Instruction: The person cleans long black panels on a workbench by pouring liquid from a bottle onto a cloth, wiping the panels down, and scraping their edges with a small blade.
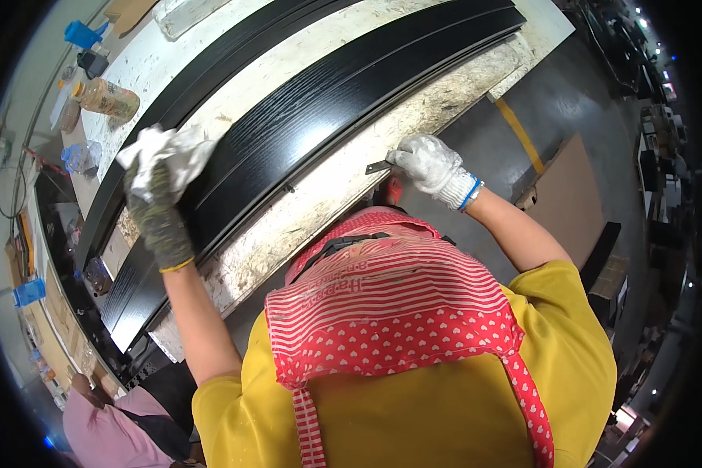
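My left hand (161, 222), in a dark green patterned glove, is closed on a crumpled white cloth (164, 156). Hand and cloth are over the left part of a long black wood-grained panel (312, 101). My right hand (430, 167) wears a white knit glove with a blue cuff edge. Between its fingers is a small flat dark blade (377, 167), held near the front edge of the worktable (343, 183). The panel lies lengthwise on that scuffed white top, and thin layered edges show along its near side.
Behind lies another long black panel (203, 66). An orange-capped bottle (108, 100), a clear blue-capped bottle (79, 157) and a blue spray head (83, 34) stand at the far left. A person in pink (121, 429) is lower left. Brown board (565, 195) is on the right.
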Available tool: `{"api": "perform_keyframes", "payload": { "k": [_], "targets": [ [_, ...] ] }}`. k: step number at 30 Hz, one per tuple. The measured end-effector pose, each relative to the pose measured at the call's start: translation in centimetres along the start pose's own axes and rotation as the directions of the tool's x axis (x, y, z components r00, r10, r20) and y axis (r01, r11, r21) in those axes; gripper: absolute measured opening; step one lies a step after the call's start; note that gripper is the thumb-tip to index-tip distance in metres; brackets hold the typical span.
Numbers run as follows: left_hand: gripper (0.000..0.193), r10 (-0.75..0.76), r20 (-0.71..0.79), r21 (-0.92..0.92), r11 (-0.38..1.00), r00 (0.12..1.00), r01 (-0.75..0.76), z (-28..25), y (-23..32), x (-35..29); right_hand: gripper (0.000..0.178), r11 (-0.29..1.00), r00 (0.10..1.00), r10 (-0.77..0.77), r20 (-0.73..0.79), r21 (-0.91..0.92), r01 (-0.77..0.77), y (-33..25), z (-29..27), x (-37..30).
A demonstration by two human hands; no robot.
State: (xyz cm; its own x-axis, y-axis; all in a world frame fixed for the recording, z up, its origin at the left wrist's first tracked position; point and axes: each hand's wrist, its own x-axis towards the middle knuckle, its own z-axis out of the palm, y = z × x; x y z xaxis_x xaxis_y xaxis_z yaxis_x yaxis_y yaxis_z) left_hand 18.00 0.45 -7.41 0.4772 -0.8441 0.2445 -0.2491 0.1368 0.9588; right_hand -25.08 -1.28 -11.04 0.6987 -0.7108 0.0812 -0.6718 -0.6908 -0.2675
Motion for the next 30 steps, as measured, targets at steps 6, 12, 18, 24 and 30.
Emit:
{"api": "perform_keyframes", "payload": {
  "k": [6,12,18,24,30],
  "targets": [
    [0.051,0.011,-0.131,0.276,0.961,0.991,0.026,-8.7,0.4,-0.9,0.015,0.765,0.896,0.442,0.029,0.51,-0.394,-2.5,-3.2,1.3],
    [0.045,-0.002,-0.051,0.365,0.931,0.999,0.02,-9.9,-1.3,-2.6,0.022,0.386,0.864,0.393,0.316,0.796,-0.467,-6.8,-6.5,5.9],
    [0.049,-0.061,-0.113,0.3,0.949,0.992,0.093,-10.1,-1.9,-2.5,0.026,0.913,0.992,-0.058,0.108,0.408,0.009,-15.8,-3.9,15.0],
    [0.049,-0.007,-0.133,0.459,0.886,0.991,0.068,-10.1,-1.1,-3.3,0.014,0.98,0.979,0.188,-0.075,0.073,-0.183,-6.0,-3.7,14.0],
    [0.048,-0.011,-0.141,0.316,0.947,0.99,0.055,-9.3,-1.4,-2.9,0.015,0.996,0.99,-0.018,-0.141,0.086,0.031,-10.6,-2.9,14.2]
  ]
}}
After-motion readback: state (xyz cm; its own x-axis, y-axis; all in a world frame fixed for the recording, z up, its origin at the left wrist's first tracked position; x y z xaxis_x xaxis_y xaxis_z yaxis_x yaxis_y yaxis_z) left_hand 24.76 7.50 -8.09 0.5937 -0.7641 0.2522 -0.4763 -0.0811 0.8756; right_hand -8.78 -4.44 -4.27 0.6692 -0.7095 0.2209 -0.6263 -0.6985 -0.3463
